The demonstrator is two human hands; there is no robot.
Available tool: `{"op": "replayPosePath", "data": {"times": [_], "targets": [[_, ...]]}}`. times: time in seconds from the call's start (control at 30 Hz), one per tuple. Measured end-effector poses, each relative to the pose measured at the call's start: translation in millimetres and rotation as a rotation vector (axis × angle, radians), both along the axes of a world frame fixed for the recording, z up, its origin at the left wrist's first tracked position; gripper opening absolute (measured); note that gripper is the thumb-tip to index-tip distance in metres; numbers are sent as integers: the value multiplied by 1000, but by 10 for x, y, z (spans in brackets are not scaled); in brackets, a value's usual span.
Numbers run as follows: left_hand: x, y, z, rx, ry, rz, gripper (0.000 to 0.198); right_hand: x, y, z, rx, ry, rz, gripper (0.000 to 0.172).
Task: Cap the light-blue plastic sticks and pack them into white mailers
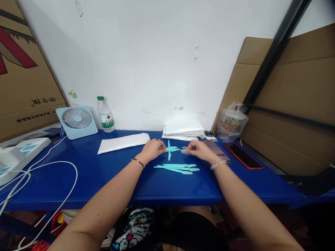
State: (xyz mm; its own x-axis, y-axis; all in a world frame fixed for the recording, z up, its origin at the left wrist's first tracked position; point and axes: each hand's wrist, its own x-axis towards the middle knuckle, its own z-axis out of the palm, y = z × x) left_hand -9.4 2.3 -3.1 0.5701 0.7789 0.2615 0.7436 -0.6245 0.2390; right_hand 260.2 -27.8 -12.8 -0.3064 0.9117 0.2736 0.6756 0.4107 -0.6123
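Observation:
My left hand (153, 150) is closed, thumb and fingertips pinching one end of a turquoise eyebrow razor (174, 150). Another slim turquoise razor (169, 156) lies crosswise at the same spot, so the two look like a plus sign. To their right, my right hand (200, 150) pinches a small clear plastic cap (184, 151); other clear pieces lie beside its fingertips, hard to tell apart. Nearer to me, several turquoise razors (174, 168) with pale covered ends lie fanned together on the blue table (117, 177).
A white padded envelope (123, 143) lies left, and a stack of them (183, 129) sits by the wall. Around the edges are a fan (77, 120), water bottle (105, 116), power strip (28, 148) with cables, red-edged phone (246, 157), another phone (218, 150) and bagged cup (231, 122).

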Motion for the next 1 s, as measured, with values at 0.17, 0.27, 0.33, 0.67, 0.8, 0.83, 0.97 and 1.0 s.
{"op": "replayPosePath", "data": {"times": [0.17,0.27,0.33,0.67,0.8,0.83,0.97,1.0], "targets": [[13,83,-86,-22,24,-182,56,71,19,-11,45,-25,-63,27],[54,96,-148,-83,134,-287,60,36,-15,14,26,5,-27,27],[65,94,-169,-55,153,-279,54,13,-43,40,-1,12,-2,28],[45,120,-188,-26,20,-136,38,-131,-164,90,-176,-128,316,28],[45,155,-248,-125,-109,-141,42,-177,-191,118,-201,-134,352,29],[42,161,-259,-139,-138,-138,45,-181,-197,123,-205,-136,359,29],[32,121,-219,-186,-180,-193,51,-184,-202,114,-225,-145,376,25],[35,92,-185,-183,-189,-206,49,-183,-198,105,-223,-132,367,25]]}}
